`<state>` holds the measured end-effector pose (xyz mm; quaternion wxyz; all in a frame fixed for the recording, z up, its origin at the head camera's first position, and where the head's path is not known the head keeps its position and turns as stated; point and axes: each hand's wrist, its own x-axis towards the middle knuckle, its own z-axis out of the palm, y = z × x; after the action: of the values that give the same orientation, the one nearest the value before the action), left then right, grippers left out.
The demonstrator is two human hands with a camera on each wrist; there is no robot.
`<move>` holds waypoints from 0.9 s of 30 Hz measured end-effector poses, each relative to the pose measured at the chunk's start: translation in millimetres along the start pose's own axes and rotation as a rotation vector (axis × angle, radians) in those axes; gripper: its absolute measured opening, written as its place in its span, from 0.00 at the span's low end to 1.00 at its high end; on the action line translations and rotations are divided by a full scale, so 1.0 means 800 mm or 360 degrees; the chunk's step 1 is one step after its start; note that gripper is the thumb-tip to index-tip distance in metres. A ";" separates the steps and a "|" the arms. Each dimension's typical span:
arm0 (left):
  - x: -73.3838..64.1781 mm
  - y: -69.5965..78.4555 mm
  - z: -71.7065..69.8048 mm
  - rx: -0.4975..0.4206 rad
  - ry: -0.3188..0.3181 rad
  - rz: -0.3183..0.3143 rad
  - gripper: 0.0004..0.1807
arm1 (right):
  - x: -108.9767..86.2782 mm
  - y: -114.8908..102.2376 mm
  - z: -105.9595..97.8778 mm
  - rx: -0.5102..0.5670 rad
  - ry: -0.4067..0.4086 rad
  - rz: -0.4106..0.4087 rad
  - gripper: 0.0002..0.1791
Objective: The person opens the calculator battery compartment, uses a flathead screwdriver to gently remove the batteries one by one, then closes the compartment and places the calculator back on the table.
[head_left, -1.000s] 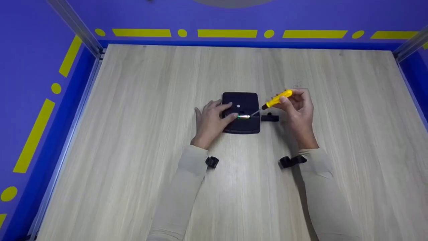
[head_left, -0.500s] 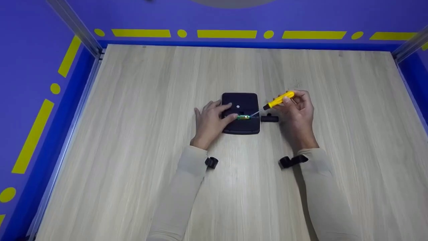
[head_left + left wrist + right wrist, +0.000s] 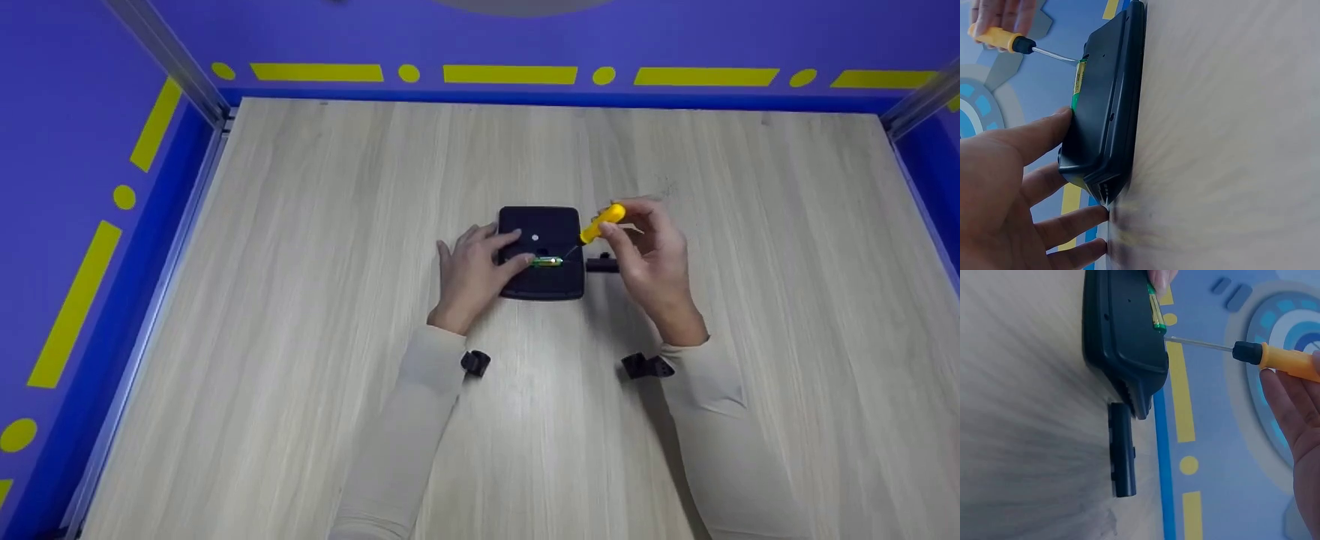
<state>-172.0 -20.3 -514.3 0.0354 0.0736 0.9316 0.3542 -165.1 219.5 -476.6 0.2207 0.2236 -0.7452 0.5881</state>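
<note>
Across the black device [image 3: 544, 285], battery [image 3: 548, 262] runs left-right; left hand [image 3: 476, 271] nearer, fingers spread, thumb on one end; right hand [image 3: 656, 266] grips screwdriver [image 3: 602, 222], tip beside other end.

L hand [image 3: 476, 270] low, fingers spread, thumb out; R hand [image 3: 654, 262] raised, pinching w/ thumb + fingers; forearms [image 3: 401, 435] angled fwd.
</note>
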 end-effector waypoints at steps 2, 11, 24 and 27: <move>0.000 0.000 0.000 0.0006 0.0002 -0.0002 0.30 | 0.001 -0.003 0.004 -0.0088 -0.0038 -0.0093 0.16; 0.001 0.002 -0.001 0.0046 -0.0015 -0.0044 0.31 | -0.002 -0.017 0.021 -0.0433 -0.0205 -0.0385 0.16; 0.000 0.002 0.000 0.0026 -0.0028 -0.0047 0.31 | -0.006 -0.028 0.033 -0.0524 -0.0243 -0.0498 0.19; 0.000 0.002 0.000 0.0019 -0.0022 -0.0050 0.31 | -0.006 -0.028 0.032 -0.0512 -0.0236 -0.0478 0.17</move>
<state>-171.8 -19.2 -513.0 0.0470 0.0617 0.9345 0.3475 -149.8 190.2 -467.8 0.2833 0.3366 -0.8020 0.4041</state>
